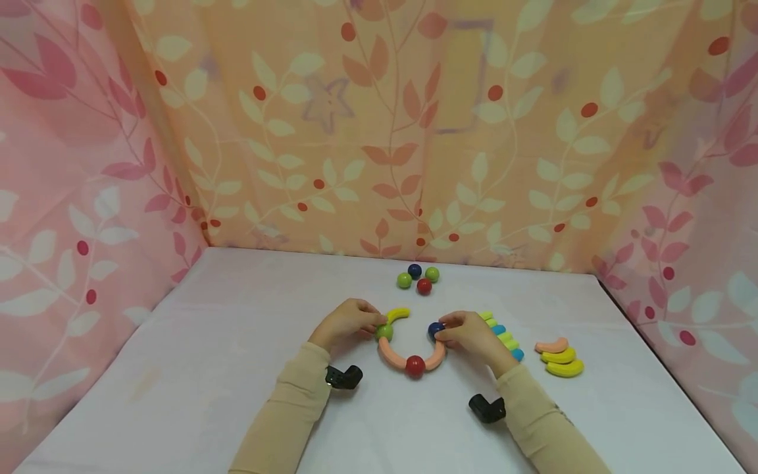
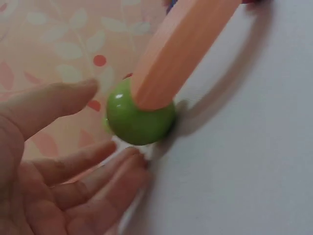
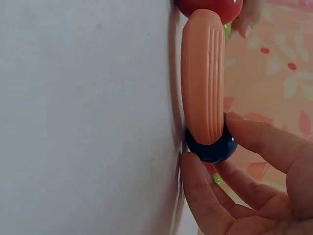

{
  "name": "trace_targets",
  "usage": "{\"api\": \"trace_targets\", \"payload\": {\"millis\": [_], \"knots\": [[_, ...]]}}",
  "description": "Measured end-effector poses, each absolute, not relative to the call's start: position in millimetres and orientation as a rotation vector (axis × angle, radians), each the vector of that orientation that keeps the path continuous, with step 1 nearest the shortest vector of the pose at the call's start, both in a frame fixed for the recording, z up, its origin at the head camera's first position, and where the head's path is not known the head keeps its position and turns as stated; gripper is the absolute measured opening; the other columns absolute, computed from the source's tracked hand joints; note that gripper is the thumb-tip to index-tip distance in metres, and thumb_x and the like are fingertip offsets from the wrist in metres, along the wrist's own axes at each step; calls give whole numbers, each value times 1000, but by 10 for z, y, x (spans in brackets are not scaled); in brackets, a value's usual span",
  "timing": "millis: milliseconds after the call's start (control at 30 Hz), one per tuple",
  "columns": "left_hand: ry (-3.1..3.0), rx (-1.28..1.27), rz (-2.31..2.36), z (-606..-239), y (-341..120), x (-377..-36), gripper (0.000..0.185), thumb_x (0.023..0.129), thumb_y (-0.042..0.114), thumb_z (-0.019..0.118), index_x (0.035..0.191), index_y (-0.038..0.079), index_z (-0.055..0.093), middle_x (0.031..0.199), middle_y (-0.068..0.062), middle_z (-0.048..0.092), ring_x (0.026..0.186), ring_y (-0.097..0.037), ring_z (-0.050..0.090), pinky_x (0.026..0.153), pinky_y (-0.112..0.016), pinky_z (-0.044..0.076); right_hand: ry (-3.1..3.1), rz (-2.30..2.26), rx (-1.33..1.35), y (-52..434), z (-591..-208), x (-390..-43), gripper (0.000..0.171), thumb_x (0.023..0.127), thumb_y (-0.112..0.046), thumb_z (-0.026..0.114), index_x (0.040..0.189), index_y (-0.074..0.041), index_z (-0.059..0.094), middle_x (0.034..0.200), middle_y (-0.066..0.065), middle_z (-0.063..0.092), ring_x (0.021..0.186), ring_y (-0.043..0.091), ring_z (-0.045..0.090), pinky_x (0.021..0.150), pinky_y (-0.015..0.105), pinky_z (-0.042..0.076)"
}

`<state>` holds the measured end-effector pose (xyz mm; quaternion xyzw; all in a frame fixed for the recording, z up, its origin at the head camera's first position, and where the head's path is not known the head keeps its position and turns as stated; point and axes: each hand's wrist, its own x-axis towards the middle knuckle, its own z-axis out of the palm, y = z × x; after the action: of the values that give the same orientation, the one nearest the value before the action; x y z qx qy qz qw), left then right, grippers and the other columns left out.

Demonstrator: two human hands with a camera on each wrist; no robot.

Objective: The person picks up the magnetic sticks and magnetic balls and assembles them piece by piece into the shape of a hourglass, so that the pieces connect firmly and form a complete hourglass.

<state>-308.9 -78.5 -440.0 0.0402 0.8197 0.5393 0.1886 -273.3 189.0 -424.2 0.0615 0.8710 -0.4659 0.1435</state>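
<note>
A U-shaped toy chain [image 1: 415,367] lies on the white table [image 1: 177,395].
The left hand [image 1: 353,317] has its fingers apart just beside the green ball [image 1: 384,333], which sits between a yellow arc [image 1: 399,313] and an orange arc [image 1: 391,355]; the right hand [image 1: 472,334] pinches the navy ball [image 1: 435,329] between its fingers at the second orange arc's [image 1: 436,356] end. A red ball [image 1: 415,367] links both orange arcs. Four loose balls [image 1: 424,286] lie beyond.

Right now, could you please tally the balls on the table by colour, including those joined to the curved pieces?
Green balls: 3
Red balls: 2
Dark blue balls: 2
Total: 7
</note>
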Motion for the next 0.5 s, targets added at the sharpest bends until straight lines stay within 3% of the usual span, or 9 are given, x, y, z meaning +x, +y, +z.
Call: {"api": "trace_targets", "payload": {"millis": [167, 367, 500], "knots": [[2368, 77, 1561, -4413, -699, -3081, 42, 92, 34, 71, 118, 1, 64, 104, -9, 70, 88, -14, 66, 78, -28, 58, 2564, -1294, 161, 1821, -4233, -2767, 41, 90, -20, 74, 125, -2, 64, 123, 18, 64, 98, 23, 61, 86, 31, 56], [2356, -11, 1559, -4411, -659, -3038, 29, 90, 26, 74, 103, 1, 67, 84, -6, 66, 73, -13, 62, 65, -24, 57, 2633, -1267, 65, 1729, -4191, -2789, 38, 88, -16, 74, 123, -1, 66, 121, 17, 66, 107, 26, 60, 94, 38, 55], [2330, 5, 1540, -4402, -646, -3034, 24, 89, 19, 74, 103, 0, 69, 82, -5, 65, 71, -12, 60, 64, -23, 57, 2656, -1239, 88, 1708, -4191, -2810, 39, 85, -17, 76, 119, 0, 67, 115, 16, 66, 102, 26, 59, 87, 34, 55]]}}
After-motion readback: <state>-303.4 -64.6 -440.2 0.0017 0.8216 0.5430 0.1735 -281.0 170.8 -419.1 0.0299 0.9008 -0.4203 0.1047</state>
